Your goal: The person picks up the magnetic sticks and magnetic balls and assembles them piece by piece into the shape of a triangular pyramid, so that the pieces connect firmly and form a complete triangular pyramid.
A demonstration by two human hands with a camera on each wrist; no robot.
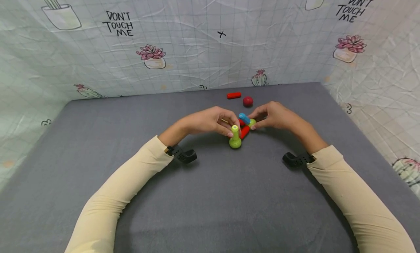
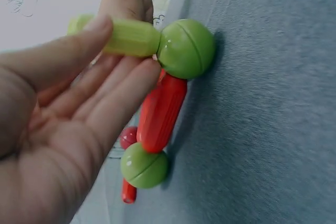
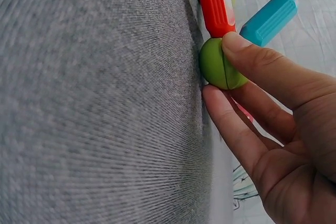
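Note:
My left hand (image 1: 211, 121) pinches an upright yellow-green toy rod (image 2: 131, 38) between thumb and fingers. The rod stands on a green ball (image 2: 189, 48) on the table. From that ball a red rod (image 2: 163, 111) runs to another green ball (image 2: 143, 165), largely covered by the left hand in the head view. My right hand (image 1: 277, 115) holds a green ball (image 3: 218, 64), thumb on one side and fingers on the other. A blue rod (image 3: 269, 18) slants up from it, and a red rod (image 3: 215, 3) meets it close to the thumb.
Behind the hands lie a loose red rod (image 1: 234, 95) and a red ball (image 1: 248, 101) on the grey table (image 1: 210, 202). A printed cloth (image 1: 183, 30) hangs at the back edge. Black straps with a camera sit on both wrists.

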